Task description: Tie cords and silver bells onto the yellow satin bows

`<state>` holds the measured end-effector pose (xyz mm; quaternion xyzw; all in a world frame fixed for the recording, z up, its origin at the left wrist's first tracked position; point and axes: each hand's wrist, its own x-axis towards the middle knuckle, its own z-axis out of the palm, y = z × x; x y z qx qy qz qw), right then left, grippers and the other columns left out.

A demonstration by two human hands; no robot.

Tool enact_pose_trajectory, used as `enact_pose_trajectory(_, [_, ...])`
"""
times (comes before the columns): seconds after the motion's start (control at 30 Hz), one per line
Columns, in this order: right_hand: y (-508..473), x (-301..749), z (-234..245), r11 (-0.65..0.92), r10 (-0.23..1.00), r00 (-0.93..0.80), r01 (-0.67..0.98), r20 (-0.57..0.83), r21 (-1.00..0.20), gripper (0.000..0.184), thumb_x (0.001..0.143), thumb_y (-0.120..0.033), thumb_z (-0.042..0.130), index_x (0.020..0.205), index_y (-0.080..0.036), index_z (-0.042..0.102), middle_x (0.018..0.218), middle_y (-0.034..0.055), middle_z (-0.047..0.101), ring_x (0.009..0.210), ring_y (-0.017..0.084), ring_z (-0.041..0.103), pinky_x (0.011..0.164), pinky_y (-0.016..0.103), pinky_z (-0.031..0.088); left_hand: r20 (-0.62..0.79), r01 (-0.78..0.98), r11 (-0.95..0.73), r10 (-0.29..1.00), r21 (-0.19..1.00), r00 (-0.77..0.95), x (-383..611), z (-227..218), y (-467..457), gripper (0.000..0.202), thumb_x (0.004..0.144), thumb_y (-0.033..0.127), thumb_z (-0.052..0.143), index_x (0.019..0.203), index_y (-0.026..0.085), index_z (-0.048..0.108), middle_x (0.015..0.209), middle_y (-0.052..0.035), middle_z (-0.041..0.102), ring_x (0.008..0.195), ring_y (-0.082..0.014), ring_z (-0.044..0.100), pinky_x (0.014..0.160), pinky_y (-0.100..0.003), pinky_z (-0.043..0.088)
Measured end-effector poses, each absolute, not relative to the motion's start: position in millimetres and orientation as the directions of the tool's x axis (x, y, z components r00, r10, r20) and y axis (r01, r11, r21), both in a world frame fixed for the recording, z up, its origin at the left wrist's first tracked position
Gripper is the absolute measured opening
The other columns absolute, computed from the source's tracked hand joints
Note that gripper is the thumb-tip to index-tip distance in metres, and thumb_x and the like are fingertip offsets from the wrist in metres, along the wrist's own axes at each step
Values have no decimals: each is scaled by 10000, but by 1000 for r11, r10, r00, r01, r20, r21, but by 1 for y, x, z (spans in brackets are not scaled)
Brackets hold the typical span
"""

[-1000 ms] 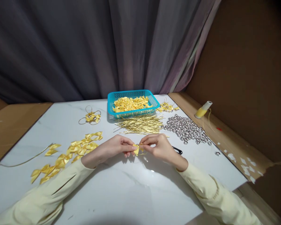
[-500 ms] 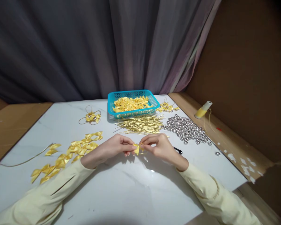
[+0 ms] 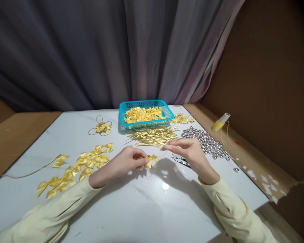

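Note:
My left hand (image 3: 125, 163) pinches a yellow ribbon bow (image 3: 151, 162) between thumb and fingertips over the middle of the white table (image 3: 136, 209). A small silver bead shows at the bow's centre. My right hand (image 3: 191, 155) is to the right and slightly higher, its thumb and forefinger pressed together. From these fingertips a thin thread (image 3: 163, 155) runs faintly back to the bow. Partly hidden behind my right hand lies a small pair of dark-handled scissors (image 3: 180, 161).
Loose yellow bows (image 3: 71, 172) spread at left, below finished ring pieces (image 3: 101, 128). A blue basket (image 3: 121, 116) of bows stands at the back, gold wire ties (image 3: 152, 136) before it. Silver beads (image 3: 205, 141) and a thread spool (image 3: 220, 123) are on the right.
My right hand has drawn away from the bow, up and to the right, with the thread stretching between. My left hand keeps the bow. The scissors show more now.

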<state>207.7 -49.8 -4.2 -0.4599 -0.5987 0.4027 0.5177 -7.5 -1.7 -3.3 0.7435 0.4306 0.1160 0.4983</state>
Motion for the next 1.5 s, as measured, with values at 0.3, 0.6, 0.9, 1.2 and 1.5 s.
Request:
enact_pose_trajectory(0.3, [-53, 207, -2, 207, 977, -70, 90, 201, -974, 144, 718, -320, 699, 653, -195, 730, 691, 46, 711, 693, 163, 652, 683, 299, 522, -227, 527, -149, 781, 837, 582, -4, -2, -6, 227, 755, 349, 573, 686, 162, 680, 560, 3, 603, 511, -121, 505, 492, -219, 360])
enact_pose_trajectory(0.6, [-59, 182, -15, -45, 967, -244, 126, -75, -991, 212, 612, -317, 770, 658, -145, 655, 556, 32, 677, 510, 122, 603, 521, 237, 467, -103, 550, -231, 854, 802, 509, -5, -9, -9, 209, 769, 339, 558, 695, 167, 652, 589, 21, 575, 531, -118, 484, 476, -210, 342])
enact_pose_trajectory(0.9, [-59, 180, -27, 38, 963, -268, 210, -20, -977, 173, 776, -287, 613, 757, -155, 724, 584, 24, 667, 473, 104, 511, 484, 235, 410, 62, 568, -390, 858, 725, 510, -6, -5, -13, 234, 830, 317, 508, 727, 172, 661, 670, 7, 636, 635, -143, 554, 573, -229, 395])
enact_pose_trajectory(1.2, [-62, 174, -20, 30, 996, -84, 172, 16, -985, 144, 742, -276, 644, 704, -137, 640, 616, 45, 677, 428, 89, 518, 459, 207, 413, 211, 580, -508, 838, 637, 503, -7, -12, -11, 184, 835, 236, 503, 748, 169, 651, 726, 9, 676, 652, -134, 578, 596, -224, 402])
enact_pose_trajectory(1.5, [-64, 168, -30, -11, 995, -91, 184, -28, -983, 222, 773, -251, 582, 599, -135, 656, 470, 13, 592, 386, 87, 508, 426, 191, 396, -12, 507, -254, 887, 824, 463, -2, -7, -13, 198, 824, 294, 530, 732, 186, 669, 664, 23, 661, 571, -110, 521, 520, -194, 393])
